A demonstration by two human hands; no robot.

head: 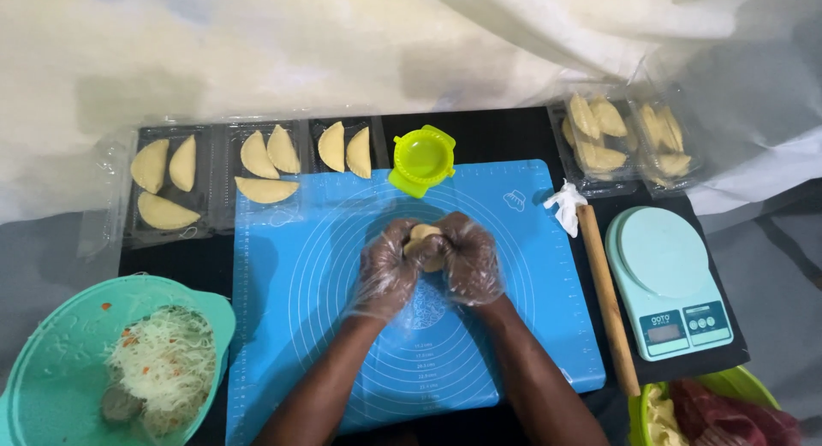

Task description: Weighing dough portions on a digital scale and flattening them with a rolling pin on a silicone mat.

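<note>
Both my hands wear thin clear plastic gloves and meet over the middle of a blue silicone pastry mat (531, 326). My left hand (387, 270) and my right hand (467, 256) are closed together around a small lump of pale dough (423, 238), which shows between the fingers. Part of the dough is hidden by the gloves. A lime-green round dumpling press (423, 159) lies shut at the mat's far edge, just beyond my hands.
Clear trays with half-moon pastries (163, 189) line the back left; two more such trays (599, 138) sit back right. A wooden rolling pin (606, 292), a crumpled tissue (565, 205), and a kitchen scale (668, 279) lie right. A teal bowl of shredded vegetables (163, 365) is front left; a green bowl (736, 386) front right.
</note>
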